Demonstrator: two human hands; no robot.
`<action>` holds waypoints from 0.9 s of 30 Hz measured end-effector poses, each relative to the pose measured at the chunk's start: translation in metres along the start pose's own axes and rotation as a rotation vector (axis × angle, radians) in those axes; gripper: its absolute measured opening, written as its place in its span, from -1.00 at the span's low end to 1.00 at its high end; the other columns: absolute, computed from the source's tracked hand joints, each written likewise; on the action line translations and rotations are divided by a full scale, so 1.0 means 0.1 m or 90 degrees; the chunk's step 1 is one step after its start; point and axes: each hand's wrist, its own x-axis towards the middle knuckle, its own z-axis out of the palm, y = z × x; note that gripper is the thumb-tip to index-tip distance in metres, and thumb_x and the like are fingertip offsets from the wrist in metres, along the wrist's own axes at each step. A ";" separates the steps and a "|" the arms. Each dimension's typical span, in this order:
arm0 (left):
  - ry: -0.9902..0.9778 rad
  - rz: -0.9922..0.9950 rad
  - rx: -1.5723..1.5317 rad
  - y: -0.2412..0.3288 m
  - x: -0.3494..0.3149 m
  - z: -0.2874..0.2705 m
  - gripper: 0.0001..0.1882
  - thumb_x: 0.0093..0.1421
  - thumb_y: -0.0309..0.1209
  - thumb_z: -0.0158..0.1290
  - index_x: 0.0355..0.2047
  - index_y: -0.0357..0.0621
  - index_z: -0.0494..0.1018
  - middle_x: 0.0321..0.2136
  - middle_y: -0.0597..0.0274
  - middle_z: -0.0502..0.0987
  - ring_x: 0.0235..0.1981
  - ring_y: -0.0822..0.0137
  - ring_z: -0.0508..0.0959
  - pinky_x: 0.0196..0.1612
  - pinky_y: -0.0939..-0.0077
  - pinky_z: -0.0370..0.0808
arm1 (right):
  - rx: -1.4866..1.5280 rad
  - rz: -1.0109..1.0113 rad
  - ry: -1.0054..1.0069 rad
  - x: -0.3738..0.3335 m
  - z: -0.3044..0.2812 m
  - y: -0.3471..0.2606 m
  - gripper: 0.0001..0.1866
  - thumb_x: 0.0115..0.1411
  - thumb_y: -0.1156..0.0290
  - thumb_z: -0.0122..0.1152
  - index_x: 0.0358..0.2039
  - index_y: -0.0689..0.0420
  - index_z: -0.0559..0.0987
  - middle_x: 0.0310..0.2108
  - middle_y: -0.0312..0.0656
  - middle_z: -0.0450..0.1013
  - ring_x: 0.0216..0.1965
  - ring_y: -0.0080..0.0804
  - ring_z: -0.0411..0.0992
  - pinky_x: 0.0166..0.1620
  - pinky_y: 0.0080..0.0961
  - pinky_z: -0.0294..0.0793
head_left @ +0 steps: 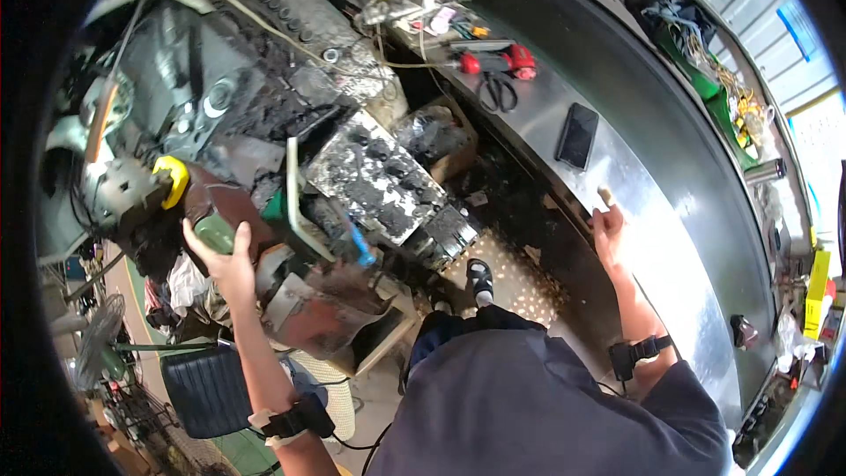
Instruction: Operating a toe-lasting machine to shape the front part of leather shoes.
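Observation:
On the left, my left hand point(231, 271) reaches to a brown machine housing point(211, 194), its thumb and finger spread apart. Between them shows a smooth green surface point(214, 234); whether the hand touches it I cannot tell. A yellow part point(174, 182) curves above the housing. My right hand point(610, 238) is at the inner edge of a metal worktop point(652, 238), with most fingers curled. A small tan piece point(606, 197) shows at its fingertips, too small to name. A black phone point(577, 136) lies on the worktop beyond that hand.
A red power tool point(500, 62) and black scissors point(498, 92) lie farther up the worktop. A grimy machine block point(374, 178) stands ahead of me. A blue-handled tool point(361, 247) rests beside it. A dark chair point(207, 392) is at lower left. Green bins point(701, 79) line the right.

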 end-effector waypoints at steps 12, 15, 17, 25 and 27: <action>-0.026 -0.051 0.007 0.00 -0.07 0.00 -0.04 0.15 -0.28 0.31 0.43 -0.08 -0.02 0.27 0.00 0.18 0.23 0.13 0.27 0.27 0.27 0.23 | -0.219 -0.021 0.088 -0.28 -0.38 0.86 -0.56 0.30 0.41 0.20 0.20 0.00 0.47 -0.70 -0.19 0.37 -0.70 -0.36 0.31 -0.50 -0.39 0.38; -0.038 -0.060 -0.006 0.02 -0.08 0.00 -0.04 0.16 -0.26 0.31 0.43 -0.08 -0.02 0.27 0.00 0.19 0.22 0.14 0.29 0.27 0.26 0.24 | -0.184 0.032 0.126 -0.22 -0.41 0.93 -0.80 0.29 0.38 0.24 -0.44 0.15 0.47 -0.68 -0.14 0.44 -0.69 -0.23 0.41 -0.53 -0.30 0.37; -0.036 -0.055 -0.043 0.00 -0.06 0.00 -0.04 0.17 -0.24 0.31 0.43 -0.10 -0.02 0.26 0.00 0.20 0.22 0.14 0.29 0.27 0.26 0.24 | -0.179 0.039 0.142 -0.20 -0.42 0.95 -0.79 0.30 0.36 0.23 -0.45 0.16 0.47 -0.67 -0.13 0.46 -0.67 -0.23 0.44 -0.52 -0.31 0.38; -0.034 -0.037 -0.019 -0.02 -0.06 0.02 -0.07 0.18 -0.23 0.30 0.41 -0.16 0.01 0.28 0.01 0.19 0.24 0.17 0.28 0.30 0.26 0.22 | -0.121 0.066 0.110 -0.22 -0.33 1.27 -0.66 0.36 0.37 0.11 0.13 -0.01 0.54 -0.60 -0.18 0.53 -0.61 -0.33 0.49 -0.43 -0.37 0.46; -0.011 0.002 0.008 -0.03 -0.05 0.00 -0.07 0.17 -0.23 0.31 0.41 -0.17 0.02 0.18 0.03 0.31 0.14 0.17 0.36 0.26 0.26 0.25 | -0.109 0.069 0.106 -0.22 -0.33 1.20 -0.65 0.36 0.36 0.10 0.14 -0.02 0.54 -0.58 -0.18 0.53 -0.60 -0.32 0.48 -0.42 -0.36 0.46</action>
